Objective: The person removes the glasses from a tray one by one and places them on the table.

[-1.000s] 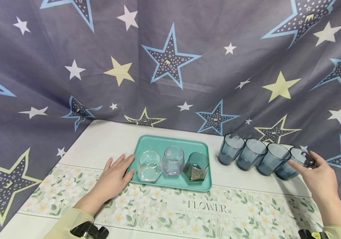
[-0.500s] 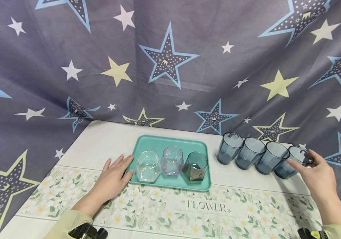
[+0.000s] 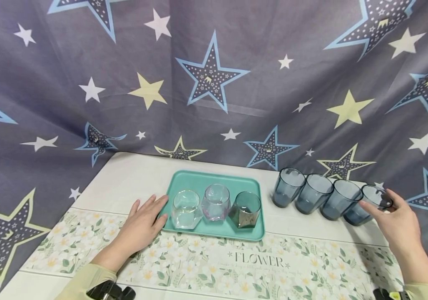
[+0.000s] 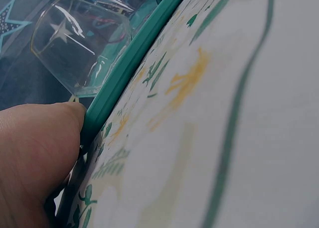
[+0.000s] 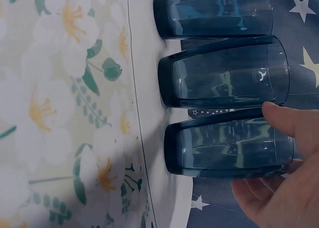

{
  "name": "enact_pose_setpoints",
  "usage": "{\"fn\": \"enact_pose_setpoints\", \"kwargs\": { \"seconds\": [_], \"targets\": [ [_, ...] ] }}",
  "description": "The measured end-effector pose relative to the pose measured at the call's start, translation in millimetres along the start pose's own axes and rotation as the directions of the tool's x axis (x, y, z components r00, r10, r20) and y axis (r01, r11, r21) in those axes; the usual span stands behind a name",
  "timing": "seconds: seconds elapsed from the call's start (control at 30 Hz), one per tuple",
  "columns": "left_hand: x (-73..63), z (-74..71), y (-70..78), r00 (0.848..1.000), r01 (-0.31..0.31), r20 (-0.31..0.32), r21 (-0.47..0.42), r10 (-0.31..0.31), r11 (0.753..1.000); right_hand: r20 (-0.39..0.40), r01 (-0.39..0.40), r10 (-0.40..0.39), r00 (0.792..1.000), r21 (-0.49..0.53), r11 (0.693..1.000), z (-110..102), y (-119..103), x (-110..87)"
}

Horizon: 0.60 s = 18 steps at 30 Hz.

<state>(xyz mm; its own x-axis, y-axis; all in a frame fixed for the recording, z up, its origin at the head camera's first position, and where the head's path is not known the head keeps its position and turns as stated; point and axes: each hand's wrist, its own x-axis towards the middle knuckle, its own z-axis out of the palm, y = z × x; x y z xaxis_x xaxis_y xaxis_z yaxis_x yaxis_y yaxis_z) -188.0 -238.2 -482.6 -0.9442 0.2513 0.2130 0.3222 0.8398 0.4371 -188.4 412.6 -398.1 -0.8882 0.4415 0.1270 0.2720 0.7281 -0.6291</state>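
My right hand (image 3: 403, 223) holds the rightmost blue glass (image 3: 358, 213) near its rim, thumb on one side and fingers on the other. That glass stands upright on the table, at the end of a row. In the right wrist view the thumb lies on the upper side of the glass (image 5: 227, 145). My left hand (image 3: 140, 227) rests against the left edge of a teal tray (image 3: 191, 178), fingers extended. On the tray stand a clear glass (image 3: 186, 212), a pinkish glass (image 3: 215, 204) and a dark grey-brown glass (image 3: 247, 210). Some right-hand fingers are partly hidden behind the blue glass.
Several matching blue glasses (image 3: 313, 195) stand close together, left of the held one and right of the tray. A floral runner (image 3: 251, 266) crosses the white table (image 3: 135, 175) in front. A star-patterned curtain (image 3: 236, 54) hangs directly behind the table.
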Motion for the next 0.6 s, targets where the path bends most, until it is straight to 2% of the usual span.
{"fn": "enact_pose_setpoints", "kwargs": {
  "seconds": [0.37,0.6],
  "targets": [
    [0.3,-0.9,0.6,1.000,0.005,0.004,-0.004,-0.005,1.000,0.031,0.024,-0.025,0.999,0.025,0.999,-1.0,-1.9,0.4],
    [0.5,-1.0,-0.6,1.000,0.006,0.008,-0.002,-0.006,1.000,0.025,0.037,-0.038,0.999,0.028,0.999,-1.2,-1.4,1.5]
  ]
}}
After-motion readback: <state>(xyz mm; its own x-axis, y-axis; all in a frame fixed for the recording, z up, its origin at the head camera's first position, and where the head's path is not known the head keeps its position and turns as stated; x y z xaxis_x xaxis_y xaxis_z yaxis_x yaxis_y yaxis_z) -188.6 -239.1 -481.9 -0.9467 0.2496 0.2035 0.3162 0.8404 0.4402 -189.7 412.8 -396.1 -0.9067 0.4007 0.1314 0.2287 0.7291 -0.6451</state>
